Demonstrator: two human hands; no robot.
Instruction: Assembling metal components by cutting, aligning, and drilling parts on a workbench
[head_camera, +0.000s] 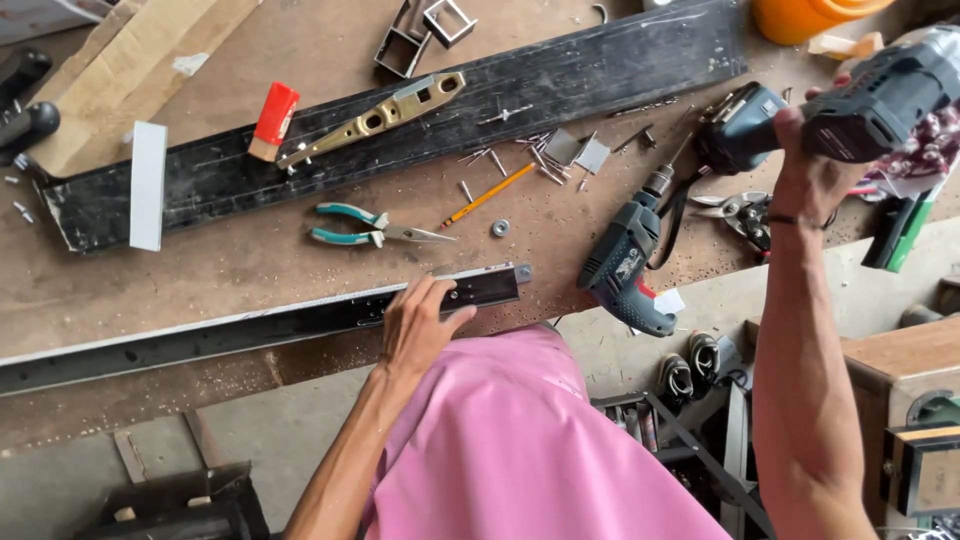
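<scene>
My left hand (420, 325) rests flat on a long dark metal rail (250, 330) that lies along the near edge of the wooden workbench (250, 262), close to the rail's right end. My right hand (812, 180) is raised at the right and grips a dark cordless drill (850, 105), its nose pointing left over the bench. A second, corded drill (625, 265) lies on the bench edge between my two hands.
A wide black plank (420, 125) crosses the bench with a brass bracket (375, 118) on it. Teal pliers (365, 228), a yellow pencil (490, 194), a washer (500, 228), scattered screws, snips (735, 212) and an orange bucket (805, 15) lie around.
</scene>
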